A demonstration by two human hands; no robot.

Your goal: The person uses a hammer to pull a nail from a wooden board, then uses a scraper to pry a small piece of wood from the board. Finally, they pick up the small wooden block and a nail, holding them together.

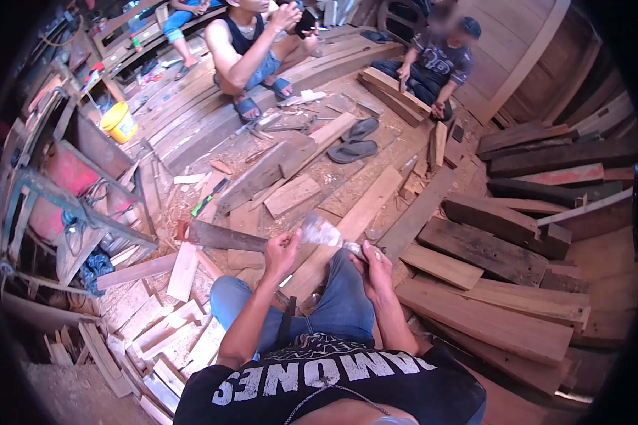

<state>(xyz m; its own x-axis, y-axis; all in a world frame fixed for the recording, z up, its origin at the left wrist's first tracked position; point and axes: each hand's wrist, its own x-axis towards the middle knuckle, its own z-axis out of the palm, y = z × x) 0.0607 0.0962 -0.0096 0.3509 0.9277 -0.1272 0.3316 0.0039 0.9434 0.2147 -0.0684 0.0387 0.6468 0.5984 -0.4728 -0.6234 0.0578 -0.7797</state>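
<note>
A clear, crumpled plastic bag point(320, 231) stretches between my two hands above my knees. My left hand point(281, 253) is closed, its fingertips pinched at the bag's left edge. My right hand point(376, 268) grips the bag's narrow, twisted end; what the bag contains is too small to make out. Just beyond my left hand lies a handsaw point(227, 236), blade pointing toward me and partly hidden by that hand. Under the bag, a long light plank point(379, 202) runs across the floor.
Planks and beams point(482, 251) are stacked at the right. Offcuts point(166, 329) lie at the left. Ahead are slippers point(353, 151), a green-handled tool point(210, 198) and a yellow bucket point(118, 122). One person point(241, 53) sits on boards; another point(439, 64) sits behind a beam.
</note>
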